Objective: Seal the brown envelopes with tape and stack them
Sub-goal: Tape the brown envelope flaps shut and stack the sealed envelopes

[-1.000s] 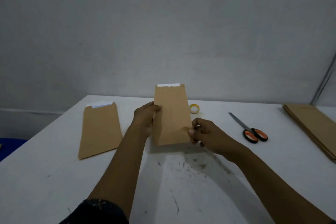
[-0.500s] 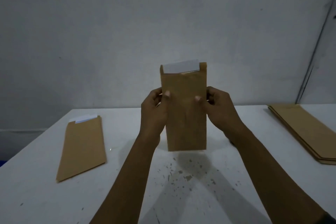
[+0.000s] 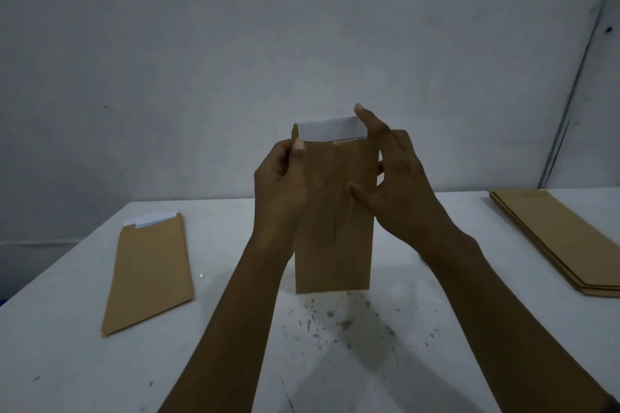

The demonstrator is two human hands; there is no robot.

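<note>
I hold a brown envelope [image 3: 335, 228] upright above the table, with white paper [image 3: 328, 129] sticking out of its open top. My left hand [image 3: 280, 184] pinches its upper left edge. My right hand [image 3: 392, 178] rests against the right side, thumb across the front and a finger raised at the top right corner. A second brown envelope [image 3: 151, 271] with white paper showing at its top lies flat at the left. A stack of brown envelopes [image 3: 557, 238] lies at the right. The tape roll and scissors are hidden.
The white table [image 3: 335, 362] has dark specks near its middle and meets a plain grey wall. A thin cable [image 3: 577, 70] runs down the wall at the far right.
The envelope has risen from the table to upright in front of me. Both hands slid up it; my right hand now reaches the top right corner by the white paper.
</note>
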